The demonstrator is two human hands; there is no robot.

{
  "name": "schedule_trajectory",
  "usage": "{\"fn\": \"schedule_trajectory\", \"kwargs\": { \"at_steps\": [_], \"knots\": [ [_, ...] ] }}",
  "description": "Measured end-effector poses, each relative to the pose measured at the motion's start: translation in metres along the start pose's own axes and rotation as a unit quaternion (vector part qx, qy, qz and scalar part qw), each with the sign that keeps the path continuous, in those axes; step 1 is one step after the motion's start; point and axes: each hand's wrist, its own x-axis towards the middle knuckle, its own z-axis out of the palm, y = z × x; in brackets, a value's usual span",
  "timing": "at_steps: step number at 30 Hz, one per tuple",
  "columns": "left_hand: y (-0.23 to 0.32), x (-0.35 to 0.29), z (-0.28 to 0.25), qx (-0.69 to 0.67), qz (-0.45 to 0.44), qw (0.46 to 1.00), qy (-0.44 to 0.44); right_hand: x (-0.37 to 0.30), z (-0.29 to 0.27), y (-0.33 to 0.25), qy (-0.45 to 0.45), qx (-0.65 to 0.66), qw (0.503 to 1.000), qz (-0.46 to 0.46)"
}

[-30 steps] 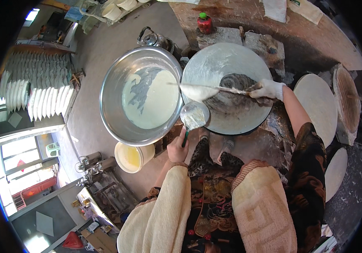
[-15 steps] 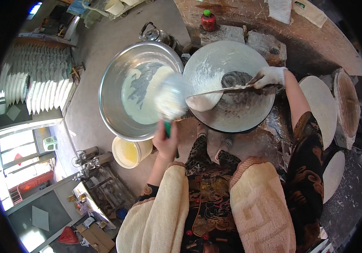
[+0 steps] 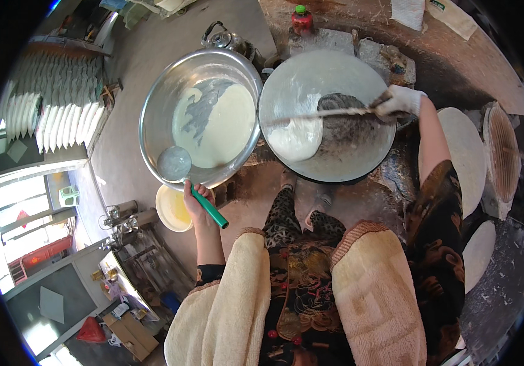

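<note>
My left hand [image 3: 199,198] is closed round the green handle of a ladle [image 3: 174,163]. The ladle's bowl hangs over the near left side of a wide steel basin [image 3: 147,131], in which pale batter [image 3: 231,125] lies. My right hand [image 3: 399,100], in a white glove with a dark palm, grips one end of a long thin scraper [image 3: 329,114]. That scraper reaches leftward across a large round griddle [image 3: 310,68] and is partly blurred. A glossy white puddle of batter [image 3: 295,140] sits on the griddle's left part, beside a dark patch near the middle.
A kettle [image 3: 224,40] stands behind the basin, and a yellowish bucket [image 3: 173,208] below it. Beyond the griddle is a red jar [image 3: 302,22] with a green lid. Round pale sheets [image 3: 459,155] stack at the right. Filled white sacks [image 3: 67,128] are piled far left.
My left hand has drawn the ladle from the griddle's edge back left over the basin. The batter puddle on the griddle is larger, and the scraper lies across its top edge.
</note>
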Motion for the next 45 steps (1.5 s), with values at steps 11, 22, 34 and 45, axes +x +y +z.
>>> {"fn": "schedule_trajectory", "kwargs": {
  "at_steps": [11,22,34,45],
  "knots": [
    [-0.005,0.020,-0.013,-0.157,-0.143,0.967,-0.140,-0.093,0.047,0.036,0.034,-0.092,0.993,0.062],
    [0.016,0.048,0.014,-0.097,-0.213,0.954,-0.189,-0.095,0.332,-0.085,0.081,0.495,0.864,0.040],
    [0.045,0.071,0.006,-0.089,-0.309,0.931,-0.172,-0.057,0.363,-0.111,0.434,0.076,0.866,0.238],
    [0.030,0.052,0.037,-0.031,-0.318,0.918,-0.234,-0.019,0.341,-0.151,0.389,0.127,0.897,0.168]
  ]
}}
